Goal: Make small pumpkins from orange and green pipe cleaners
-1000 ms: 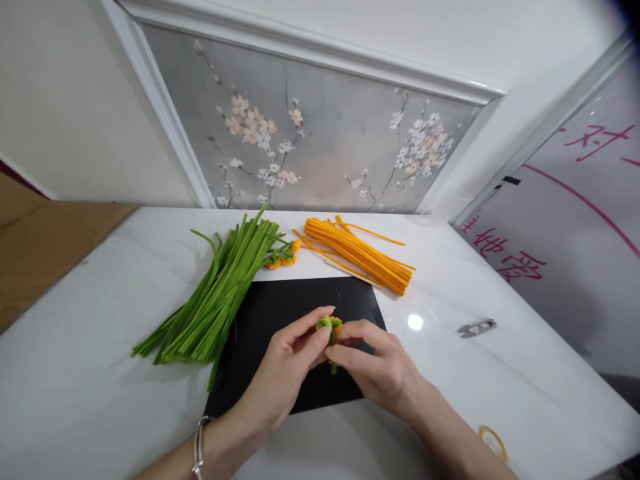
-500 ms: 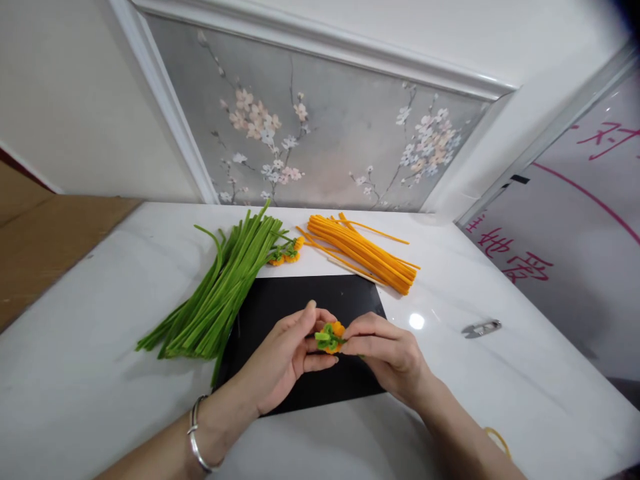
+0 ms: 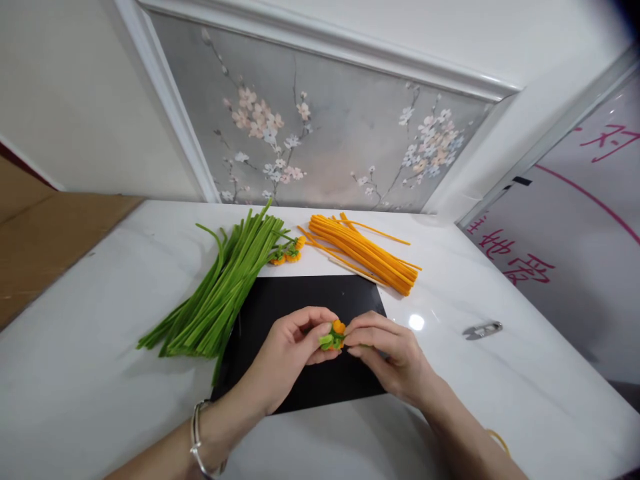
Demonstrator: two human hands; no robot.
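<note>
A small orange pipe-cleaner flower with green parts at its base is held between my two hands, above the black mat. My left hand is closed around its left side, the thumb pressing on the green part. From the right, my right hand pinches the flower's green part with thumb and fingers. The fingers partly hide the flower. Beyond the mat lie several finished orange flowers with green stems.
A bundle of green pipe cleaners overlaps the mat's left edge. Orange pipe cleaners lie behind it to the right. Thread snips rest on the white table at right. A cardboard piece covers the left corner.
My left thumb has come down from a raised position onto the flower's green part, and the left fingers have closed in. My right hand still pinches the flower, its fingers slightly shifted.
</note>
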